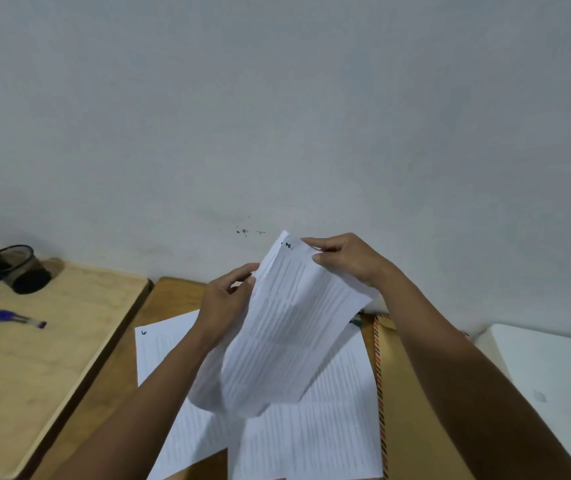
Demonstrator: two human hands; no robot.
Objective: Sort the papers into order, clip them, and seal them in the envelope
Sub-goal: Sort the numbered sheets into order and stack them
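still the sorting step, i'd say: both hands hold a sheaf of printed sheets (287,327) up over the desk, the left hand (228,299) pinching its left edge, the right hand (342,259) nipping the top corner by a handwritten number. more numbered sheets (329,420) lie below beside the brown envelope (412,403). next comes reading that number and slotting the page accordingly.

Held sheets (287,327) were above papers (315,441) on desk (169,299); envelope (412,393) right of papers; pen (13,317) and cups (7,268) on left table (52,358).
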